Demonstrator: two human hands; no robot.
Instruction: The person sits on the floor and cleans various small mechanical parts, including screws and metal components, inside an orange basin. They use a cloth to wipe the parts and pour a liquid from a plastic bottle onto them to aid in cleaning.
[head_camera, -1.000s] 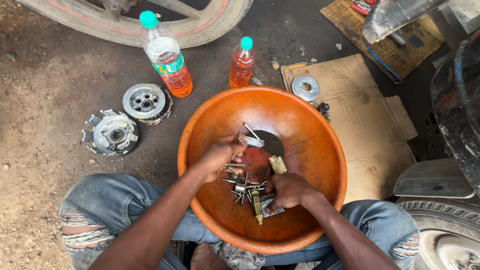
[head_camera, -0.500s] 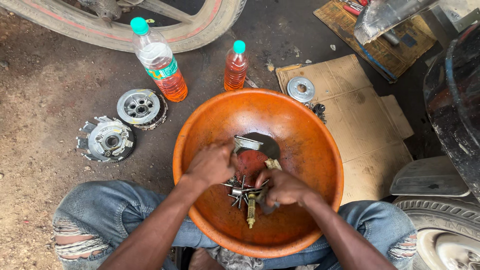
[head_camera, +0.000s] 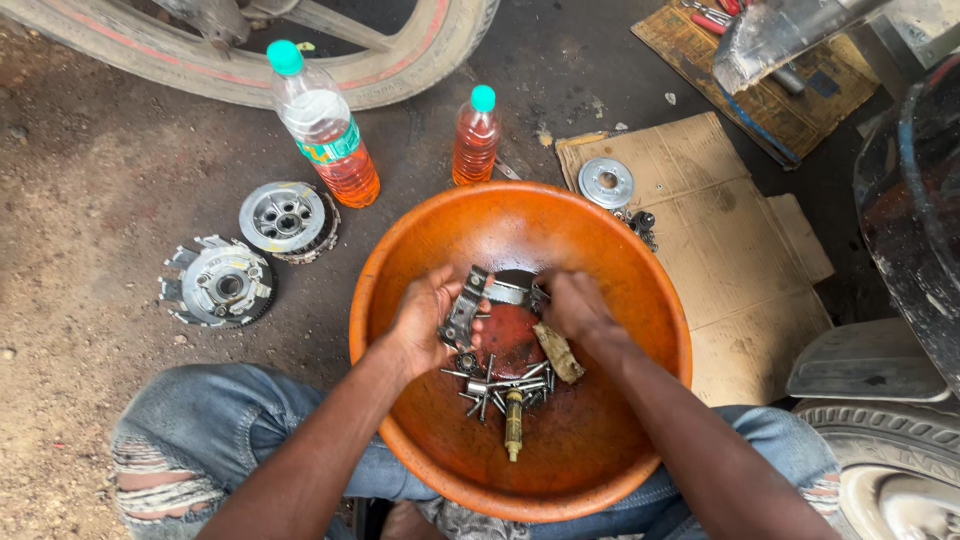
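In the head view, the left hand (head_camera: 425, 318) now grips a dark metal ring-shaped part (head_camera: 463, 308), tilted up on edge at the middle of the orange basin (head_camera: 400, 250), where half a second ago it lay flatter and lower between both hands. The right hand (head_camera: 575, 305) has risen with it and closes its fingers on the far side of the same part; how tightly, the picture does not show. Just below the right hand a worn brush (head_camera: 558, 352) lies in the shallow reddish liquid, and beneath the hands sits a heap of bolts and small pins (head_camera: 500, 385) with a brass-coloured fitting (head_camera: 513, 422) pointing toward the lower edge. The basin rests between the person's knees in torn blue jeans (head_camera: 190, 450), at the lower centre of the frame. The ground is bare, oil-stained dirt (head_camera: 90, 200). At centre left lie two round clutch parts (head_camera: 250, 250), near each other. Above the basin stand two plastic bottles of orange liquid (head_camera: 330, 130), well apart. Flattened cardboard (head_camera: 740, 250) covers the right side, bearing a small metal disc (head_camera: 605, 182). A wheel with a tyre (head_camera: 400, 70) spans the upper left; another tyre (head_camera: 900, 460) shows at lower right.
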